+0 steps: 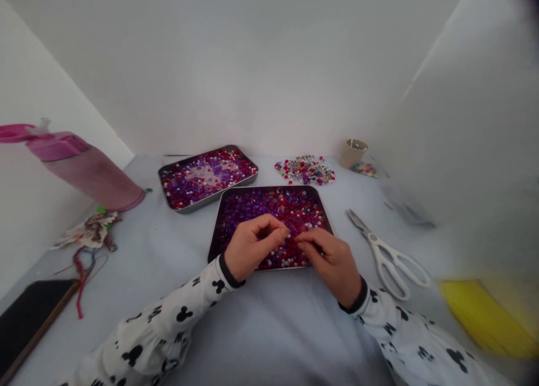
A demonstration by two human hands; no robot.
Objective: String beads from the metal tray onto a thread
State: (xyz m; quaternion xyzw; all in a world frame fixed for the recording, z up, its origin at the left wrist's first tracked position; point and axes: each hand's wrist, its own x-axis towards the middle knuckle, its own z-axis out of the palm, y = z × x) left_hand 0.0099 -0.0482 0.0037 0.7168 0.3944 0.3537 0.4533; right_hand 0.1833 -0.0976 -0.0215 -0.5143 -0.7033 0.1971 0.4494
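Far left: you have a pink water bottle point(86, 169) lying tilted, a tangle of red and blue cords point(86, 257) and a dark tablet point(31, 313) on the surface point(177, 245);
Back tray: a metal tray point(210, 198) sits behind the front one, full of purple, red and white beads;
Left hand: your left hand point(252, 246) is curled into a pinch above the beads; you cannot tell whether it grips one;
Front tray: the dark metal tray point(269, 187) lies straight ahead, beneath both hands, its long side running across you; its beads point(269, 209) fill it, and both hands are about equally near them;
Right hand: your right hand point(330, 260) is bent, fingertips almost meeting the left's; any grip is too small to tell;
Back right: loose mixed beads point(305, 169) lie beside a paper cup point(352, 153);
Right: white-handled scissors point(389, 257) lie open, beyond them something yellow point(484, 318), blurred;
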